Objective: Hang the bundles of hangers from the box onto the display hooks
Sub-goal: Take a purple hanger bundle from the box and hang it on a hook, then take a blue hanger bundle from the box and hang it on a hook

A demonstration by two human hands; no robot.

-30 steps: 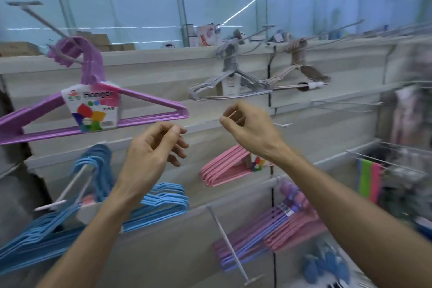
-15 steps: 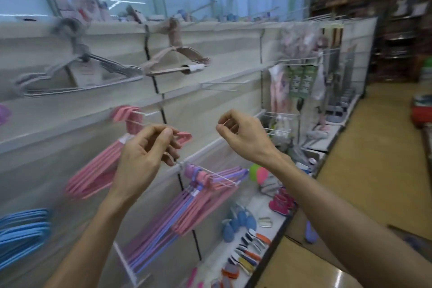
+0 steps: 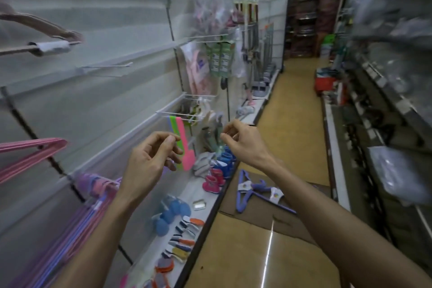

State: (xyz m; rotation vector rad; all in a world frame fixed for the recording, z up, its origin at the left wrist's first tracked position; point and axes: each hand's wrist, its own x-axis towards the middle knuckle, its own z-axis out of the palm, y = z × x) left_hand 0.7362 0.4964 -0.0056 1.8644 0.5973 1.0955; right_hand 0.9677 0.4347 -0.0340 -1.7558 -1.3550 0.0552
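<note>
A shop aisle with a yellow floor [image 3: 289, 110] runs ahead, a white slatted display wall [image 3: 112, 91] along its left side; pink hangers [image 3: 30, 154] and a purple-pink bundle [image 3: 77, 217] hang from its hooks, and one display hook [image 3: 105, 66] juts out bare. Both hands are raised mid-air, apart; the left hand [image 3: 149, 161] and right hand [image 3: 240, 142] have fingers curled with fingertips pinched, though whether they grip anything I cannot tell. Purple hanger bundles [image 3: 254, 192] lie in the cardboard box [image 3: 252, 241] on the floor below the right forearm.

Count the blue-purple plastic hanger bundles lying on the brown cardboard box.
2, judging by white labels: one bundle at the cardboard box's far left, another bundle just right of it; the right forearm may hide more.
</note>
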